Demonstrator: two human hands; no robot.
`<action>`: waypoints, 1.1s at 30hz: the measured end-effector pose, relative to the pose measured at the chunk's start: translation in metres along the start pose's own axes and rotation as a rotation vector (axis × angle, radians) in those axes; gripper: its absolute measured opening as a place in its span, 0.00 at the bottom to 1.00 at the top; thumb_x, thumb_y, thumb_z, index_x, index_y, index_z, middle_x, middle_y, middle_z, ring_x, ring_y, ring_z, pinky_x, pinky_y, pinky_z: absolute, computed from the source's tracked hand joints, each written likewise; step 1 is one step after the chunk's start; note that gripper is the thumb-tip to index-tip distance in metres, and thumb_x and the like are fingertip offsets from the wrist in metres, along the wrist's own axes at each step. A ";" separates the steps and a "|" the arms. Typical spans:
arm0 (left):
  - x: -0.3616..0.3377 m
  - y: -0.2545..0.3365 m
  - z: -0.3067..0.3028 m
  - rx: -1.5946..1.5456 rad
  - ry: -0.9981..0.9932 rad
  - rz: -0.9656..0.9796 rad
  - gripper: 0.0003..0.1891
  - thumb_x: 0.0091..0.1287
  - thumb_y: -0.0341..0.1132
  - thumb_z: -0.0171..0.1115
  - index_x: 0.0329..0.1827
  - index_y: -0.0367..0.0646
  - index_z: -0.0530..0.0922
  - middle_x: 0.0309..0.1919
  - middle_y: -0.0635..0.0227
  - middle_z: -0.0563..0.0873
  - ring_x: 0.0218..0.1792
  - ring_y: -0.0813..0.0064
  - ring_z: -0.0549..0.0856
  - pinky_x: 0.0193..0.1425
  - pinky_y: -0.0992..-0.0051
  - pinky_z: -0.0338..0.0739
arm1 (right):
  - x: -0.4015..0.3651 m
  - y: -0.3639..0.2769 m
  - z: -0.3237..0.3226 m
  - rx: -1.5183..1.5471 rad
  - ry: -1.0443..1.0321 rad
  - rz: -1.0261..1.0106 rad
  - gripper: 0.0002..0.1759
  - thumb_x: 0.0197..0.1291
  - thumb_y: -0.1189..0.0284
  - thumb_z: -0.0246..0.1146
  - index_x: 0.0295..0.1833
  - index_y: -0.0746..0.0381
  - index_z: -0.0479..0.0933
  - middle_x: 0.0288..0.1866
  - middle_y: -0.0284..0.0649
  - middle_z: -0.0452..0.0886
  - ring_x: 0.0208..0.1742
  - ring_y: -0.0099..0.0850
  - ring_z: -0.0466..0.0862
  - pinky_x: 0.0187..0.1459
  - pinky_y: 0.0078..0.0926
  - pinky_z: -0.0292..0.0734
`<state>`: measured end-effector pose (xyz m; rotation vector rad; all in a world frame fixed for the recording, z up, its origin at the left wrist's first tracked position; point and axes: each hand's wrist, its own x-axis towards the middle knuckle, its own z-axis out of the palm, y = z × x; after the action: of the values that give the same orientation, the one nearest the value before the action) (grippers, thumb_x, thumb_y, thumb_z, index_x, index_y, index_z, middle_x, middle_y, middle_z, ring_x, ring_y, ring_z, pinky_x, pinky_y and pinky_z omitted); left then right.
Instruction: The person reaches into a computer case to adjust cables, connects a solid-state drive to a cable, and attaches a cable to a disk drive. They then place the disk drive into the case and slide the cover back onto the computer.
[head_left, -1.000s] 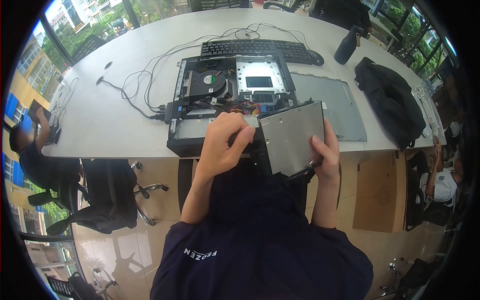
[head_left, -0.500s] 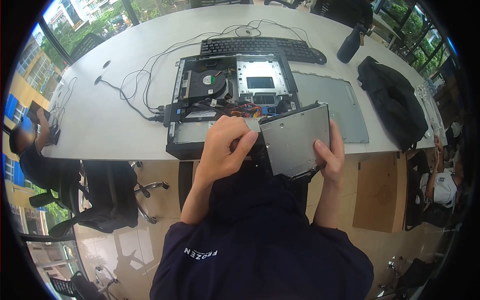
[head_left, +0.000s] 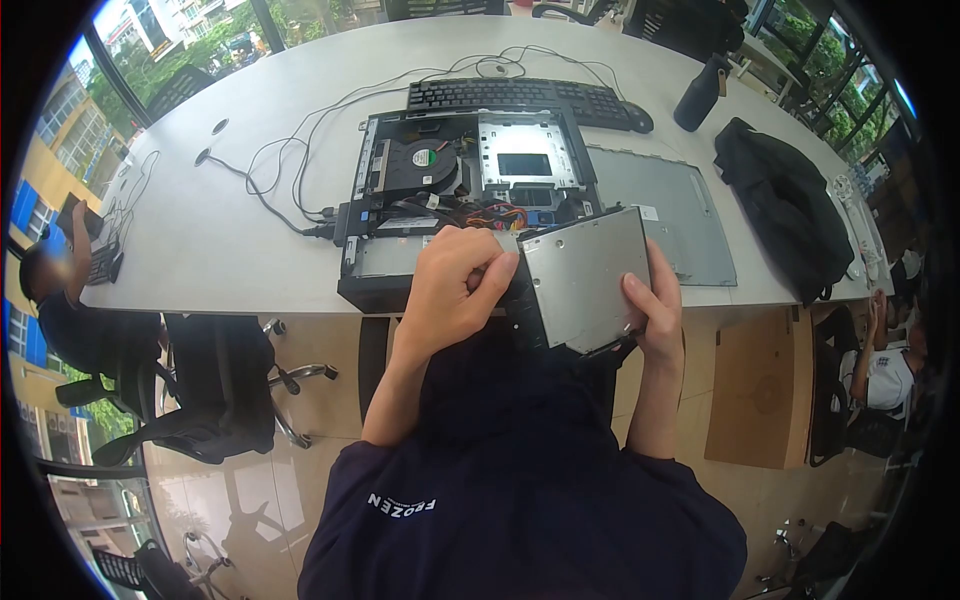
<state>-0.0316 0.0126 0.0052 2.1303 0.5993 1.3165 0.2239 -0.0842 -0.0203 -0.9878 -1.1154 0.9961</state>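
My right hand (head_left: 658,308) is closed around the right side of a silver optical drive (head_left: 585,278), its thumb lying on the flat metal face. The drive is held tilted in front of the table's near edge. Beside the drive's left edge, my left hand (head_left: 452,288) is curled with thumb and fingers together; whatever they grip is hidden. Just beyond both hands lies an opened desktop computer (head_left: 372,295), showing a black fan (head_left: 417,165), a silver drive bracket (head_left: 525,140) and coloured wires (head_left: 490,216).
A grey side panel (head_left: 670,215) lies right of the computer. Behind it are a keyboard (head_left: 510,97) and a mouse (head_left: 640,118). A dark bottle (head_left: 702,95) and a black bag (head_left: 785,210) are at the right. Cables (head_left: 235,174) run along the left. Other people sit at both sides.
The optical drive has turned slightly and shifted a little left with my right hand. My left hand stays curled in nearly the same place.
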 end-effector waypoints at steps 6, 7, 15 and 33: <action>0.000 0.000 -0.003 0.023 -0.039 -0.020 0.16 0.72 0.31 0.62 0.24 0.39 0.69 0.20 0.67 0.66 0.23 0.69 0.63 0.36 0.68 0.59 | -0.002 0.000 0.002 -0.057 0.045 -0.041 0.36 0.67 0.69 0.64 0.76 0.74 0.65 0.68 0.49 0.77 0.68 0.34 0.76 0.71 0.30 0.66; 0.000 0.000 -0.005 0.006 -0.062 -0.020 0.16 0.72 0.31 0.61 0.25 0.39 0.70 0.20 0.67 0.68 0.24 0.69 0.64 0.36 0.67 0.60 | -0.002 -0.001 0.001 -0.089 0.026 -0.050 0.36 0.68 0.69 0.64 0.76 0.74 0.64 0.67 0.49 0.77 0.68 0.34 0.76 0.71 0.30 0.66; 0.001 -0.004 -0.009 -0.008 -0.129 0.063 0.15 0.73 0.33 0.60 0.26 0.40 0.74 0.22 0.65 0.74 0.28 0.63 0.72 0.40 0.67 0.65 | -0.005 -0.016 -0.004 -0.212 -0.054 -0.061 0.35 0.68 0.69 0.64 0.75 0.72 0.64 0.66 0.47 0.76 0.67 0.33 0.74 0.72 0.31 0.64; -0.001 -0.006 -0.009 -0.016 -0.248 0.183 0.12 0.70 0.30 0.60 0.27 0.39 0.71 0.23 0.64 0.70 0.27 0.60 0.70 0.38 0.64 0.62 | -0.018 -0.027 0.000 -0.290 -0.047 -0.104 0.33 0.68 0.69 0.64 0.74 0.71 0.65 0.64 0.46 0.77 0.66 0.32 0.74 0.71 0.31 0.65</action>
<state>-0.0408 0.0189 0.0038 2.3326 0.2971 1.1185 0.2248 -0.1086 0.0008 -1.1288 -1.3635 0.7905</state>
